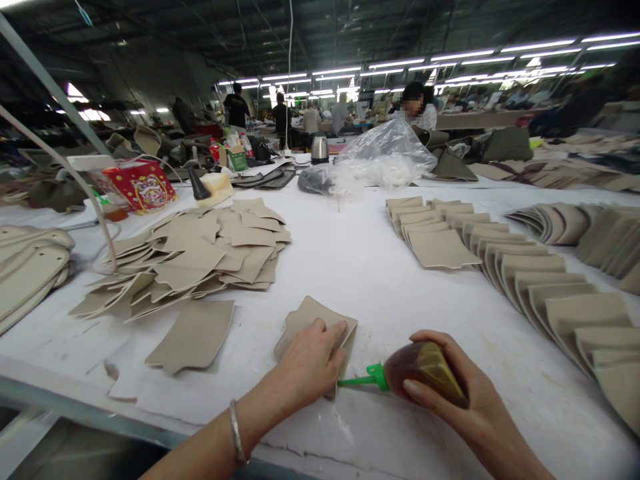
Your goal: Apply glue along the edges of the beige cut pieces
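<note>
My left hand [315, 353], with a silver bangle at the wrist, lies on a beige leather-like piece [305, 313] on the white-covered table. Its fingers hold the piece near the right edge, which looks raised or folded; the thumb is partly hidden. My right hand [463, 383] is wrapped around a squeeze bottle [425, 373] of amber-brown liquid, tilted onto its side. The bottle's thin green nozzle [357, 381] points left, its tip at the piece's lower right edge. Another beige piece [193, 335] lies flat to the left of my left hand.
A loose pile of beige pieces [215, 247] lies at the left. Overlapping rows of pieces [530, 267] run down the right side. Farther back are a red box [140, 185], a kettle [320, 148] and clear plastic wrap [385, 157]. People work beyond the table.
</note>
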### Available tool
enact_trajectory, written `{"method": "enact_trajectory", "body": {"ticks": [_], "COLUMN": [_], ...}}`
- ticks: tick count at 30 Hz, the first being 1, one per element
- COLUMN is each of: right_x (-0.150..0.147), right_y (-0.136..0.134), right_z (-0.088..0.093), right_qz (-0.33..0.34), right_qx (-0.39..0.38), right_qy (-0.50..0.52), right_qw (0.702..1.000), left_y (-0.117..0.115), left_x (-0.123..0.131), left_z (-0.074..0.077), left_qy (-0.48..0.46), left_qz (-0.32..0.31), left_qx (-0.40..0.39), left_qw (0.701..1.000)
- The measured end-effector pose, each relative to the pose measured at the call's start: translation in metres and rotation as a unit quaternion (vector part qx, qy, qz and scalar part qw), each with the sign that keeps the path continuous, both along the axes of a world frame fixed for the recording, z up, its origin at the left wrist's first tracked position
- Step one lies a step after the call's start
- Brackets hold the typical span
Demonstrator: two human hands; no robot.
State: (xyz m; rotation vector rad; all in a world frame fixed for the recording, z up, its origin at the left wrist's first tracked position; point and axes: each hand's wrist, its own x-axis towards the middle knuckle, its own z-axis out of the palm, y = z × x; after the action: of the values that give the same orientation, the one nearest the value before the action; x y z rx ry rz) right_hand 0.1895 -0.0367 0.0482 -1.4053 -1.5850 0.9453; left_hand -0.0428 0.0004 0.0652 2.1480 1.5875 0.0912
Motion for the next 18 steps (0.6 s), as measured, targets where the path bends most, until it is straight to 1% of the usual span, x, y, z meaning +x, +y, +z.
{"method": "enact_trajectory", "body": {"ticks": [3,6,8,10,15,16,18], "right_x": [-0.001,0.006,0.010,0.010,0.005,0.006,0.010], "right_y": [-0.001,0.004,0.007,0.006,0.000,0.002,0.008], "right_z": [-0.002,-0.005,-0.007,-0.008,-0.008,-0.009,-0.010], "right_qz": [-0.010,-0.011,-0.031,-0.044,0.007,0.003,-0.027], "right_qx": [-0.011,0.008,0.030,0.037,0.003,0.006,0.031], "right_qy": [0.027,-0.009,-0.034,-0.035,-0.001,-0.009,-0.035], "right_qw": [1.000,1.000,0.999,0.998,1.000,1.000,0.999], "left_y": [0.000,0.000,0.000,0.001,0.001,0.001,0.001], "left_x": [0.000,0.001,0.000,0.000,0.000,0.000,0.000], "left_z": [0.001,0.001,0.000,-0.002,-0.002,-0.001,0.000], "left_qy": [0.005,0.007,0.003,-0.003,-0.001,-0.001,0.000], "left_qz": [0.002,0.004,0.003,0.001,-0.001,-0.001,0.000], "left_qx": [-0.005,-0.008,-0.005,-0.002,-0.001,-0.003,-0.005], "left_qw": [1.000,1.000,1.000,1.000,1.000,1.000,1.000]}}
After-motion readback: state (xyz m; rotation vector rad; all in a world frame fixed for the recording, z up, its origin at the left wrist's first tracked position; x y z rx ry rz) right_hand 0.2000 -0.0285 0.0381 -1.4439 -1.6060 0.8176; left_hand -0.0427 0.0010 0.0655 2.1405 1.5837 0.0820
